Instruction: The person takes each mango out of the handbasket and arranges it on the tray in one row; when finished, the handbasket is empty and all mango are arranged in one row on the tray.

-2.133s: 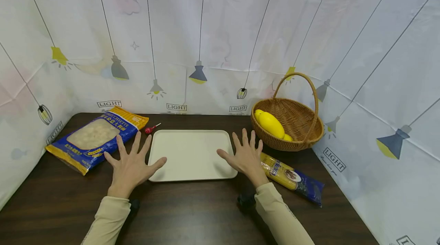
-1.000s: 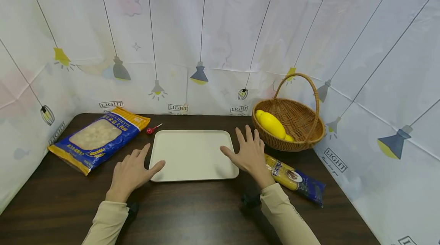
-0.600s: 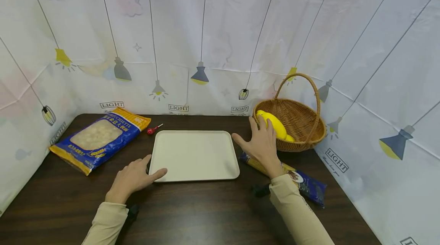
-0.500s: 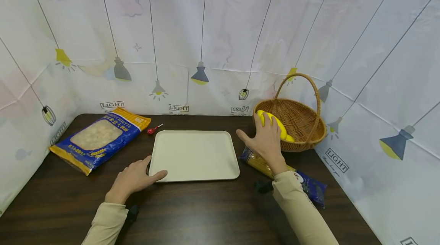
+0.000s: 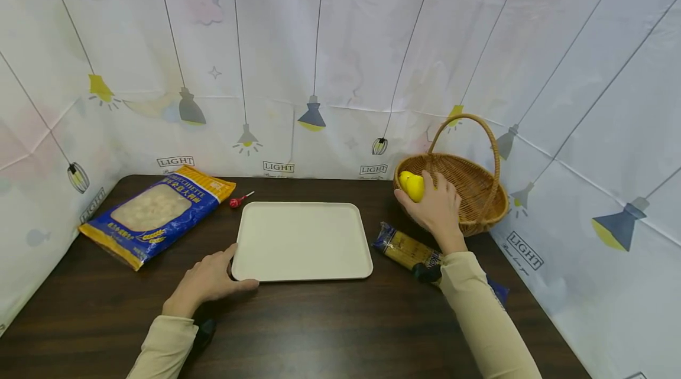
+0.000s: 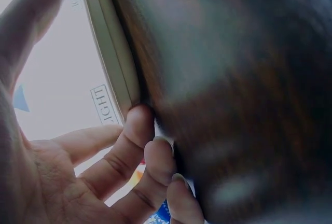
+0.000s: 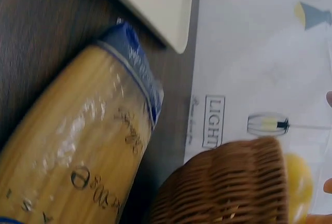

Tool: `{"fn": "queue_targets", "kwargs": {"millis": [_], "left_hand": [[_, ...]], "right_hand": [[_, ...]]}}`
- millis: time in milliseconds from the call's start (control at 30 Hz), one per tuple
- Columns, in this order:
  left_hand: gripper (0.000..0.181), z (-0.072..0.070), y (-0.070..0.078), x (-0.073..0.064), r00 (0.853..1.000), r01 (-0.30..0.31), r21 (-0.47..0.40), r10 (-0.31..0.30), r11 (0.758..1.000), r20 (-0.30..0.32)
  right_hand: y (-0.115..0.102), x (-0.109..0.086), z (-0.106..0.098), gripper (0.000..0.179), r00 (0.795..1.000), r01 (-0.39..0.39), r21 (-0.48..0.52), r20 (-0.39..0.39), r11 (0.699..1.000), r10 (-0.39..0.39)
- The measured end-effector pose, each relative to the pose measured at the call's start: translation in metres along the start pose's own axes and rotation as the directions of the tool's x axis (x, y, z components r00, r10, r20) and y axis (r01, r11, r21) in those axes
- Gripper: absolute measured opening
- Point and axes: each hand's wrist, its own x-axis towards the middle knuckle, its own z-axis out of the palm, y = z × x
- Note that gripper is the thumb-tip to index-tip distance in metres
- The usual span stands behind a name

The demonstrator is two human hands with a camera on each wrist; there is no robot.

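My right hand (image 5: 438, 210) reaches over the near rim of the wicker basket (image 5: 470, 190). Its fingers lie over a large yellow, lemon-like fruit (image 5: 416, 190), with the thumb spread to the left. In the right wrist view the thumb tip stands apart from the yellow fruit (image 7: 299, 185), and only bits of fingers show. My left hand (image 5: 207, 281) is at the near left corner of the cream tray (image 5: 303, 243). In the left wrist view its bent fingertips (image 6: 140, 123) touch the corner of the tray (image 6: 116, 47), while the thumb stays away from it.
Under the right forearm lies a spaghetti pack (image 5: 407, 249), partly covered by the sleeve. A blue and yellow bag of pasta (image 5: 154, 210) lies at the left, with a red lollipop (image 5: 236, 201) beside it. A printed cloth (image 5: 340, 71) hangs behind the table (image 5: 308, 331).
My right hand has moved right and forward, from beside the tray to over the fruit in the basket. The left hand has drawn back slightly to the tray's corner, its fingers less spread.
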Motion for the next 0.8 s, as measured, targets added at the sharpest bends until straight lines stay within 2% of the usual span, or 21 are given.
{"fn": "queue_targets", "kwargs": {"millis": [200,467,800], "left_hand": [[0.112,0.002,-0.002,0.001,0.999,-0.023,-0.006,0.023,1.000,-0.028],[0.111,0.004,-0.006,0.003,0.999,-0.032,-0.021,0.032,0.999,-0.026],[0.112,0.004,-0.006,0.003,0.999,-0.046,-0.014,0.046,0.999,-0.021]], "right_hand": [[0.011,0.008,-0.003,0.093,0.999,-0.008,-0.027,0.033,1.000,0.009],[0.020,0.015,-0.002,0.096,0.993,-0.017,0.003,0.115,1.000,0.016],[0.023,0.020,0.000,0.085,0.988,0.003,-0.016,0.152,1.000,-0.001]]}}
